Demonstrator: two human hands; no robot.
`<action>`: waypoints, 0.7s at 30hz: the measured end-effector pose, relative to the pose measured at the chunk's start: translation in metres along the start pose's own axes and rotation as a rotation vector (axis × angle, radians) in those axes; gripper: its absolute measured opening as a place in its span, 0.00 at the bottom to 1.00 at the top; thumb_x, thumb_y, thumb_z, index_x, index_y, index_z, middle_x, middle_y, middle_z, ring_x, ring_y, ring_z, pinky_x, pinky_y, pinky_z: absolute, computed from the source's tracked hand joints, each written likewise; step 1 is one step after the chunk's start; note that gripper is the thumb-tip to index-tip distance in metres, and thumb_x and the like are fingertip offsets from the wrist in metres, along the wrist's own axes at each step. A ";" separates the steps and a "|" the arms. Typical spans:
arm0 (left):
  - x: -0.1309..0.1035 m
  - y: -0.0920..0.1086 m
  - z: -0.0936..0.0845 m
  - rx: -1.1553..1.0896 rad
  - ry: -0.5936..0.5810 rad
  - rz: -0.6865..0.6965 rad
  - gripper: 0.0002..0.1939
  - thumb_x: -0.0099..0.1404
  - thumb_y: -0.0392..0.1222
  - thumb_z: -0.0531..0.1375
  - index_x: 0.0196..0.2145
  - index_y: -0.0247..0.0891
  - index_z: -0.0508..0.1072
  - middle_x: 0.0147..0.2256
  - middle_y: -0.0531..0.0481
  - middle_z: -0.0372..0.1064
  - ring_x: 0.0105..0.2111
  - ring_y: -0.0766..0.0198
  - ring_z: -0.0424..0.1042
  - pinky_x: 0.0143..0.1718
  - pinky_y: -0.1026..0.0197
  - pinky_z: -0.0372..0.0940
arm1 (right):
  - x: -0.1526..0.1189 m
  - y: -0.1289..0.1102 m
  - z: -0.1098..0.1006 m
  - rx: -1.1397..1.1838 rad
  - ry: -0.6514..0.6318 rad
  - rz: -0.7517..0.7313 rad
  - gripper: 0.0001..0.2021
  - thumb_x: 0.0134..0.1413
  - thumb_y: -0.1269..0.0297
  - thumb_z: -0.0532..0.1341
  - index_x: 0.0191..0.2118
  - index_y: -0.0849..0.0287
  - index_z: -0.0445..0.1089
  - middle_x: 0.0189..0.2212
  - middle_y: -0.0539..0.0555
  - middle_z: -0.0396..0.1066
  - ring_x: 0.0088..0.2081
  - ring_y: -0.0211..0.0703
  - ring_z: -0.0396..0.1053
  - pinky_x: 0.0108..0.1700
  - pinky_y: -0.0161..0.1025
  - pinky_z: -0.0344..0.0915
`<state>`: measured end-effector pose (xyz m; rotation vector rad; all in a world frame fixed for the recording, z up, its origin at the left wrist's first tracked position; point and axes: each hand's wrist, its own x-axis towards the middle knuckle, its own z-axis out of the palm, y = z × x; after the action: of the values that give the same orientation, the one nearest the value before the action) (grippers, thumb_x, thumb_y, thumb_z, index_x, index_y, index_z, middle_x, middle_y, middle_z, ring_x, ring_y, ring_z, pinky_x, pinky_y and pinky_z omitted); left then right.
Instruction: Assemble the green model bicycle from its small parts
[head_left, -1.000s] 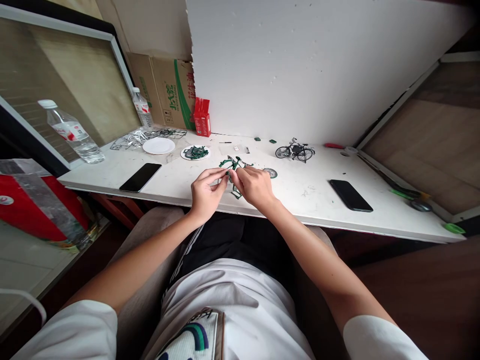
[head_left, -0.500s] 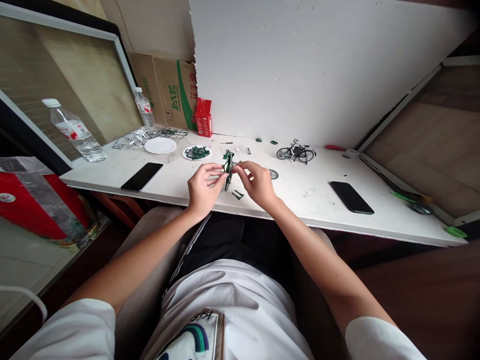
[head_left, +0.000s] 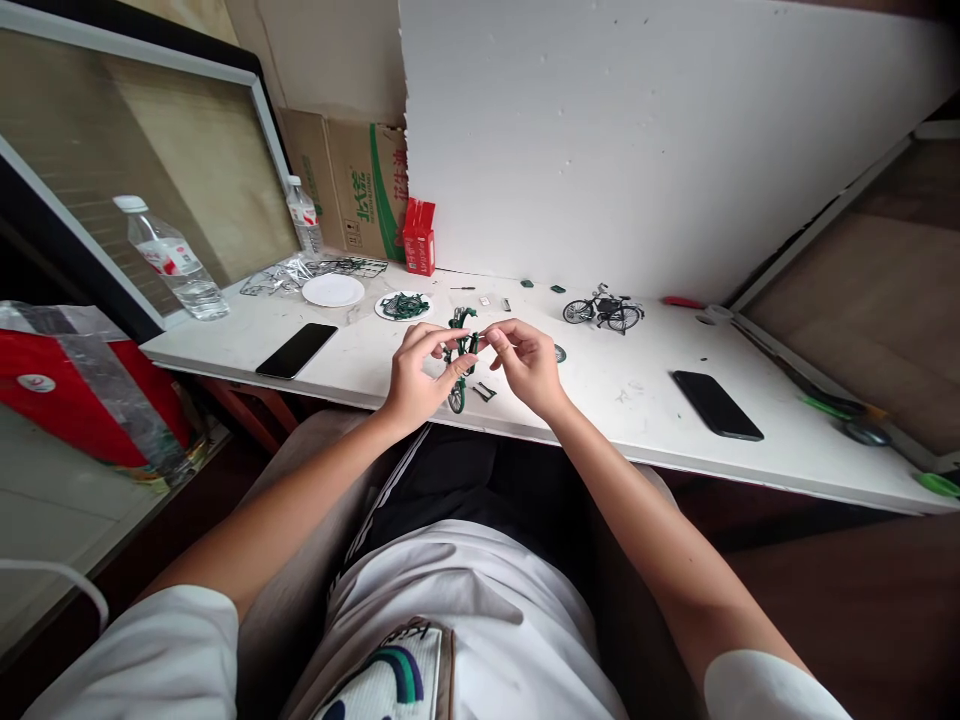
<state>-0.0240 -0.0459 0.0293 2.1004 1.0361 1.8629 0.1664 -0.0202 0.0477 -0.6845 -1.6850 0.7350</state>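
Observation:
Near the table's front edge, a small green model bicycle (head_left: 457, 398) is pinched between the thumb and fingers of my left hand (head_left: 418, 376). My right hand (head_left: 528, 366) is at the bicycle's right side with thumb and forefinger pressed together; what they hold, if anything, is too small to make out. Just below the hands lies a small dark green part (head_left: 485, 392). A loose wheel (head_left: 559, 353) is partly hidden behind my right hand. Further back stands a black model bicycle (head_left: 604, 309), and a white plate (head_left: 382, 309) holds several green parts.
The white table (head_left: 600, 380) also bears an empty white plate (head_left: 333, 290), a left phone (head_left: 298, 350), a right phone (head_left: 718, 405), a red box (head_left: 419, 237) and water bottles (head_left: 180, 265). Dark part frames (head_left: 349, 266) lie at the back left, tools (head_left: 862, 425) at the right.
The view has shifted, so the scene sits slightly further right. In my left hand the green bicycle has turned, showing more of its frame and lower wheel. My right hand stays beside it.

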 end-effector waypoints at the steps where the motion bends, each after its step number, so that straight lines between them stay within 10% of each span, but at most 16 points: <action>1: 0.000 0.000 0.000 -0.003 -0.002 0.002 0.18 0.66 0.51 0.70 0.51 0.43 0.82 0.38 0.46 0.73 0.37 0.60 0.70 0.45 0.56 0.69 | 0.000 0.001 0.000 0.008 -0.004 0.005 0.21 0.65 0.40 0.63 0.40 0.55 0.76 0.35 0.54 0.79 0.37 0.44 0.77 0.29 0.37 0.75; 21: -0.001 -0.001 0.002 -0.078 -0.046 0.030 0.14 0.69 0.46 0.68 0.51 0.43 0.83 0.39 0.46 0.74 0.40 0.60 0.74 0.46 0.55 0.70 | 0.001 -0.003 -0.004 -0.433 0.005 -0.230 0.25 0.73 0.43 0.56 0.30 0.54 0.74 0.27 0.54 0.74 0.41 0.49 0.68 0.41 0.46 0.69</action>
<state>-0.0225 -0.0449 0.0271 2.1154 0.9125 1.8276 0.1699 -0.0213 0.0513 -0.7691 -1.9000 0.2045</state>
